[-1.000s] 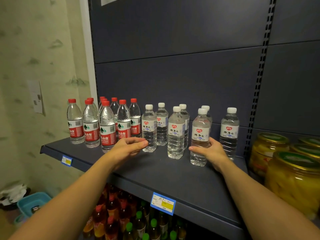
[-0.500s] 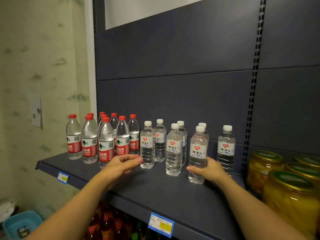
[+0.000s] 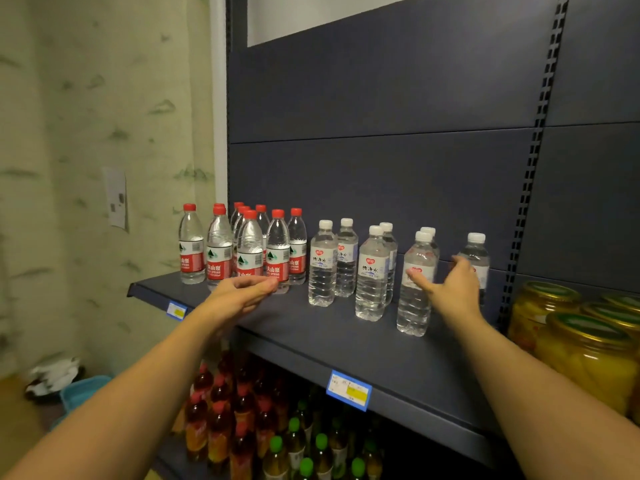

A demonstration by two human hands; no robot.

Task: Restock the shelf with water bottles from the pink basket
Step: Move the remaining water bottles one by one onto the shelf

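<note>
1. Head view: finds the right hand (image 3: 453, 289) let go of the nearest white-capped bottle (image 3: 415, 299), which it gripped a second ago; fingers now spread and holding nothing, hovering between that bottle and the far-right bottle (image 3: 476, 251).
2. Finds the left hand (image 3: 242, 292) as before: relaxed, empty, hovering just in front of the red-capped bottles (image 3: 249, 251).
3. Leaves the released bottle upright on the shelf (image 3: 346, 351), nearer than its neighbours.
4. Suggests one placement finished, both hands free to fetch more.
5. Shows no pink basket; only a blue tub (image 3: 81, 389) on the floor at far left.
6. Counts nine red caps at left, packed close, so possibly one hidden.
7. Counts seven white-capped bottles (image 3: 322, 268) at centre and right: three pairs front to back, plus the single one far right.
8. Counts at least four yellow jars (image 3: 585, 362) at the right edge, cut off by the frame.
9. Counts two price tags (image 3: 349, 390) on the shelf lip.
10. Cannot count the crowded drink bottles (image 3: 242, 427) on the level below.
</note>
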